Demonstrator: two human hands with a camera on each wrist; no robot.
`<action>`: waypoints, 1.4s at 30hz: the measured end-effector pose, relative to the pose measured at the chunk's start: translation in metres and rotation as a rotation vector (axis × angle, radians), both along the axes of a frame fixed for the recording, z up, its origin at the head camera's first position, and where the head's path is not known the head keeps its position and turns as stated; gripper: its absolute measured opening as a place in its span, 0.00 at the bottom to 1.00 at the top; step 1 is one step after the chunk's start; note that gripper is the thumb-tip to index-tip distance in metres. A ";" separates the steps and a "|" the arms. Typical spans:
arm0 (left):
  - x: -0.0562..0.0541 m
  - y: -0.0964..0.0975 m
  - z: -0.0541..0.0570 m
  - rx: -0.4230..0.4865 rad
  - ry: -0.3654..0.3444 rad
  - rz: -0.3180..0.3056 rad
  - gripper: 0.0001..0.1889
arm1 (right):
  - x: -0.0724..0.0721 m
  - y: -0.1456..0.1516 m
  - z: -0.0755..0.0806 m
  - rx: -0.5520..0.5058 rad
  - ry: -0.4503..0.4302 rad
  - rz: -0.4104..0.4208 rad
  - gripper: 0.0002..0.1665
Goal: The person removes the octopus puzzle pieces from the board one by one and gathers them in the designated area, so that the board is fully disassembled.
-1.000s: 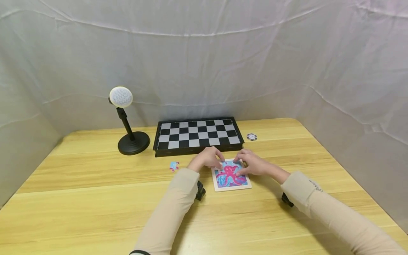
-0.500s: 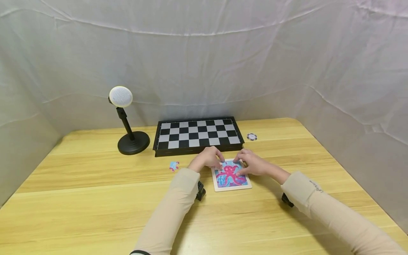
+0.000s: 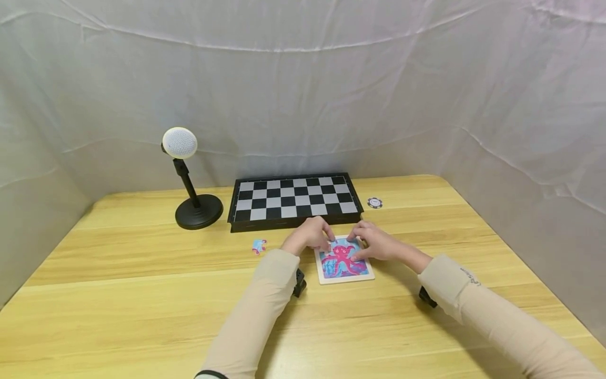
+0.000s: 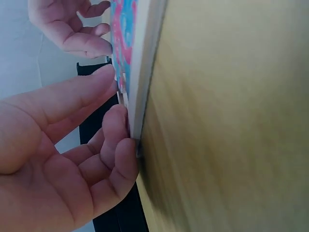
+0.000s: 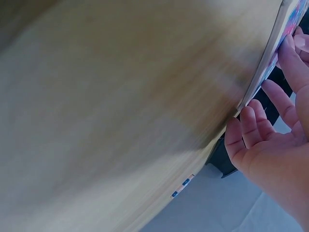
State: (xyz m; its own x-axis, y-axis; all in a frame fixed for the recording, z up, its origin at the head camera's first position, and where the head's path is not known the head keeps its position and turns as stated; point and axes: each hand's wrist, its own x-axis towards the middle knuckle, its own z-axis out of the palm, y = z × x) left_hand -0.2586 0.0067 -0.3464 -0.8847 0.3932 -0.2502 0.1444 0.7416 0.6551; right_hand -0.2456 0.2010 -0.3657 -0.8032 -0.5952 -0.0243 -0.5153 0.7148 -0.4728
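Note:
An octopus jigsaw puzzle [image 3: 342, 259] lies in a pale square tray [image 3: 347, 281] in front of the chessboard. My left hand [image 3: 311, 233] is over the tray's upper left corner, thumb and fingers curled around a puzzle piece [image 4: 122, 95] whose pale edge shows at the thumb tip in the left wrist view. Its lower fingers touch the tray's side. My right hand [image 3: 376, 242] rests on the puzzle's right part with thumb and forefinger spread; its other fingers hang loosely beside the tray in the right wrist view. Much of the piece is hidden.
One loose puzzle piece [image 3: 259, 246] lies left of the hands. A folding chessboard [image 3: 294, 200] stands just behind them, with a poker chip [image 3: 374, 202] at its right. Farther left is a microphone-shaped object on a black round stand [image 3: 199, 211]. Grey cloth surrounds the wooden table [image 3: 142, 316].
Both hands stay at the puzzle with almost no visible movement. The whole head view shifts very slightly.

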 end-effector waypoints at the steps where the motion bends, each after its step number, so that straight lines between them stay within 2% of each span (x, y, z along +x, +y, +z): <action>1: 0.000 0.001 0.000 -0.002 0.007 0.005 0.07 | 0.000 0.000 0.000 0.000 0.000 0.001 0.23; 7: 0.001 0.004 0.001 -0.049 0.059 0.005 0.09 | 0.001 0.000 0.002 0.002 0.007 0.006 0.23; 18: 0.001 0.006 0.001 -0.069 0.057 -0.006 0.11 | 0.000 -0.002 0.002 0.016 0.011 0.000 0.23; 26: 0.002 0.006 0.001 -0.024 0.073 0.017 0.10 | -0.001 -0.002 0.002 0.024 0.015 -0.003 0.22; 33: -0.001 0.005 0.003 0.047 0.128 0.005 0.06 | -0.001 -0.002 0.003 0.028 0.015 -0.006 0.22; 42: 0.000 0.004 0.001 0.083 0.133 0.009 0.05 | 0.001 -0.002 0.001 0.024 0.015 -0.011 0.23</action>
